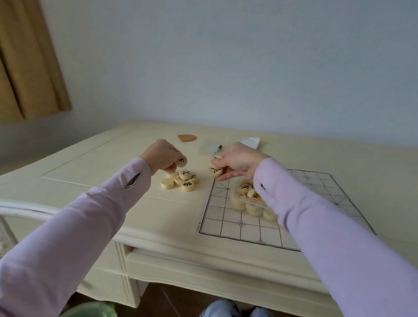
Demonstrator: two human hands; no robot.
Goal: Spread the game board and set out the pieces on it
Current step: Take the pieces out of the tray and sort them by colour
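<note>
- White gridded paper board (226, 215) lies flat on cream counter (92, 175); clear plastic tub (254, 204) of pieces sits on it.
- Left grip (164, 159) pinches one round cream wooden piece (182, 161), just above loose pile of pieces (180, 180).
- Right grip (237, 161) pinches two stacked discs (216, 169) over board's 11 o'clock corner.

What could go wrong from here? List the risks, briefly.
1. The right hand pinches stacked pieces; one may slip and roll across the table.
2. The clear box sits on the board under the right sleeve; a brush of the arm could tip it or shift the thin sheet.
3. The left hand holds a piece above the loose pile; dropping it might scatter them.
</note>
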